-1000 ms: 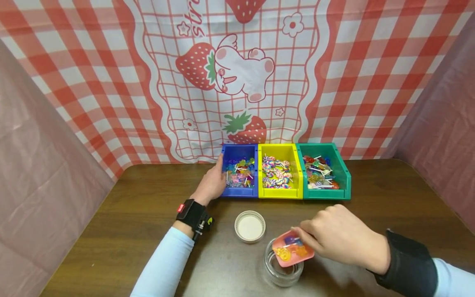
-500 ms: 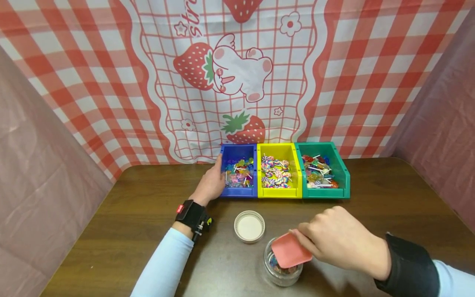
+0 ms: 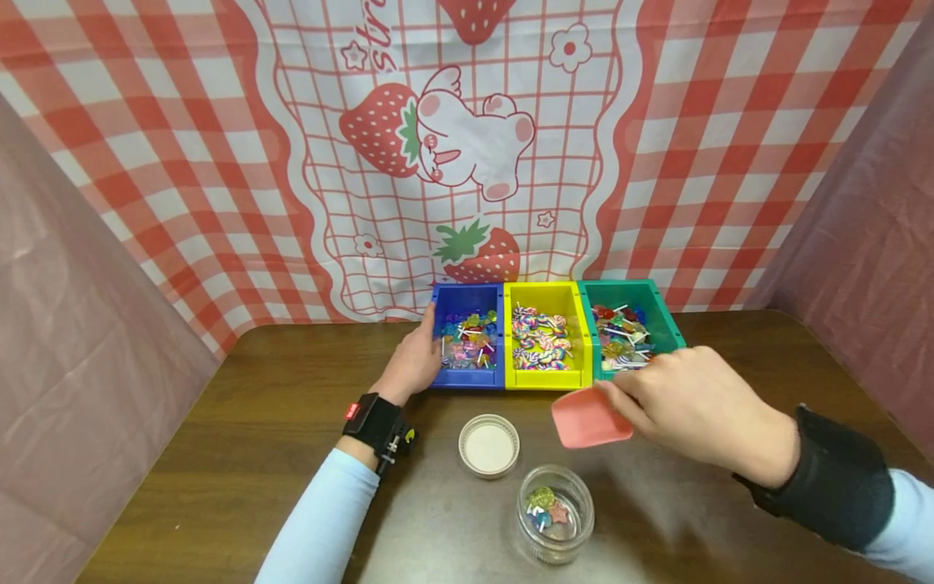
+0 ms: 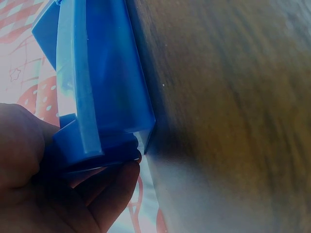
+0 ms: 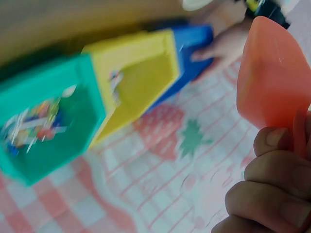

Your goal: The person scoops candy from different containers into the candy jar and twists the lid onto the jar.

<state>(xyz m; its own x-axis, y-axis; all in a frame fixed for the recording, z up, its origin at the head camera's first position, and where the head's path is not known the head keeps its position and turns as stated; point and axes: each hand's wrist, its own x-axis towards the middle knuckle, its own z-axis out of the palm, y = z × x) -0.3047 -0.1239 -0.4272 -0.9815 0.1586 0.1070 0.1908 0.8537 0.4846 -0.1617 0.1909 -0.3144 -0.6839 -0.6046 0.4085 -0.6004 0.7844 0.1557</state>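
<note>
My right hand (image 3: 693, 410) grips a pink scoop (image 3: 589, 418) by its handle, above the table and in front of the green bin (image 3: 660, 312). The scoop's bowl holds nothing. Below it stands an uncapped glass jar (image 3: 572, 539) with several small candy-like charms (image 3: 543, 509) at its bottom. At the left end of the bin row my left hand (image 3: 412, 361) holds the side of the blue bin (image 3: 467, 379); in the left wrist view its fingers (image 4: 116, 194) curl round the bin's edge. Colourful charms lie in the blue bin.
Between the blue and green bins stands a yellow bin (image 3: 549, 380) of swirl lollipop charms (image 3: 540, 337). A round white lid (image 3: 490, 447) lies left of the jar on the brown table (image 3: 241, 454). A strawberry-print cloth (image 3: 474, 146) hangs right behind the bins.
The scoop, holding charms a second ago, tipped over the jar and came away bare. My right hand has since moved up and away toward the green bin. The left hand stayed put.
</note>
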